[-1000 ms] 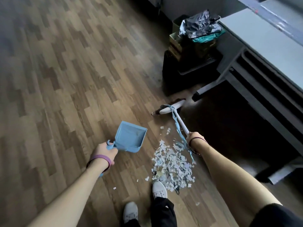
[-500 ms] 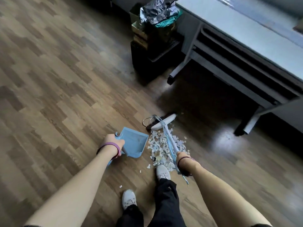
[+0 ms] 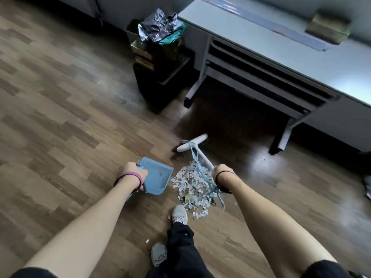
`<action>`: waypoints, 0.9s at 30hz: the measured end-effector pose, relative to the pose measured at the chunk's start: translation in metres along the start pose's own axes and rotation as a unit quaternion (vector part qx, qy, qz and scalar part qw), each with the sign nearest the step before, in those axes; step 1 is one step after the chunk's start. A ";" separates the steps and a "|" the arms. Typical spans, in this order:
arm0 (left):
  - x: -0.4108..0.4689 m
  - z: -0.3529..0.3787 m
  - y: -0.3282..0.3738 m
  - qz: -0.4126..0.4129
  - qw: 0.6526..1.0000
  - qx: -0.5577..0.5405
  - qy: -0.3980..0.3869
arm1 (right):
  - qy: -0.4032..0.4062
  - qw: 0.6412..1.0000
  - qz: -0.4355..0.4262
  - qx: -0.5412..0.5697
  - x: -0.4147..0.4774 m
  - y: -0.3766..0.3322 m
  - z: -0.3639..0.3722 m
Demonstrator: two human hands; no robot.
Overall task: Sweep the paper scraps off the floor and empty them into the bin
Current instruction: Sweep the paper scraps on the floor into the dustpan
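A heap of white paper scraps (image 3: 191,188) lies on the wooden floor in front of my feet. My left hand (image 3: 133,173) grips the handle of a light blue dustpan (image 3: 157,180), held low just left of the heap with its mouth turned toward the scraps. My right hand (image 3: 221,172) is closed around the white handle of a small broom (image 3: 191,145), whose dark bristles touch the floor beyond the heap. A blue string dangles from the handle. The bin (image 3: 158,47), stuffed with crumpled dark plastic, stands further back beside the desk.
A grey desk (image 3: 281,63) with slatted shelves and wheeled legs runs along the right. My two white shoes (image 3: 179,214) stand right behind the heap. A few stray scraps (image 3: 147,241) lie near them. Bare wooden floor stretches to the left.
The view has shifted, so the bin and desk sit lower and more central. The dustpan has dropped closer to the heap's left edge. The broom head stays beyond the scraps.
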State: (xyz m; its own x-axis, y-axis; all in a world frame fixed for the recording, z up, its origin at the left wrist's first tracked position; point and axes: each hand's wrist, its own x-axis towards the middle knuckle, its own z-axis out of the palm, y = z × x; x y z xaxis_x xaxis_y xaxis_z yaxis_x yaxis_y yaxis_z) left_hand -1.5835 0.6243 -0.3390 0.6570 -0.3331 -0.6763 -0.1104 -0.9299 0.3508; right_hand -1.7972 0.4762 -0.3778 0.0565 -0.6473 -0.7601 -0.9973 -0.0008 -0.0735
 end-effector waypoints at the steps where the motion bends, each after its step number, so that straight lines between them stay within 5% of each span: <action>1: 0.003 -0.001 0.005 0.003 1.000 0.010 -0.001 | 0.006 1.000 0.000 0.007 0.010 -0.004 -0.011; 15: 0.100 -0.010 0.056 0.017 0.996 0.083 -0.028 | 0.019 0.996 0.048 0.071 0.140 -0.040 -0.073; 23: 0.121 -0.004 0.075 0.091 0.981 0.156 -0.077 | -0.012 0.990 0.098 0.096 0.100 -0.007 -0.022; 27: 0.122 -0.013 0.072 0.145 0.965 0.194 -0.099 | -0.047 0.964 0.156 0.210 0.049 -0.013 0.026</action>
State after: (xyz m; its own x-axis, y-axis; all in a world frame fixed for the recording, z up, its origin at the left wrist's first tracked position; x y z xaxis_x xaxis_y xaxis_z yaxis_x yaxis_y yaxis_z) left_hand -1.5013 0.5191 -0.3882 0.4046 -0.5754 -0.7108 -0.5651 -0.7684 0.3004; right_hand -1.7804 0.4637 -0.4311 -0.2199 -0.4935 -0.8415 -0.8609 0.5039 -0.0705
